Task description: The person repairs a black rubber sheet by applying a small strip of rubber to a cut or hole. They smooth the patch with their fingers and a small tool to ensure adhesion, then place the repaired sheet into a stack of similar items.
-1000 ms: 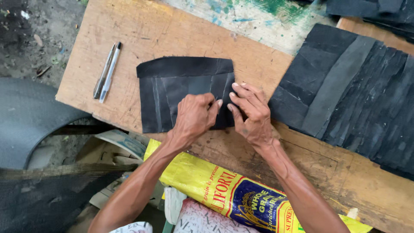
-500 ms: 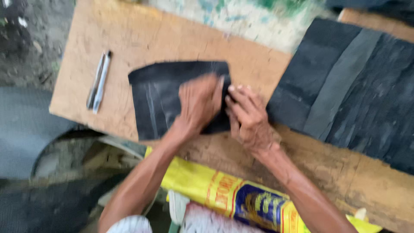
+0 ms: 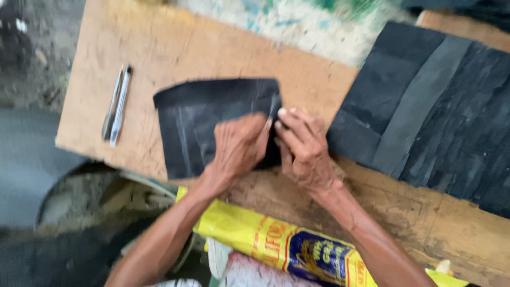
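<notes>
A black rubber sheet (image 3: 202, 119), roughly square, lies flat on a wooden board (image 3: 175, 48). My left hand (image 3: 239, 146) presses down on the sheet's right part, fingers together. My right hand (image 3: 304, 146) rests at the sheet's right edge, its fingertips touching the edge beside my left hand. The picture is blurred, so the exact grip at that edge is unclear.
Two pens or thin metal tools (image 3: 117, 105) lie side by side at the board's left. A stack of black rubber sheets (image 3: 435, 106) covers the right. A yellow printed sack (image 3: 276, 247) lies under my forearms. Dirt ground and a dark curved object (image 3: 32, 159) are at left.
The view has shifted and blurred. My hands have stayed on the sheet's right edge, the left hand sliding slightly over the sheet.
</notes>
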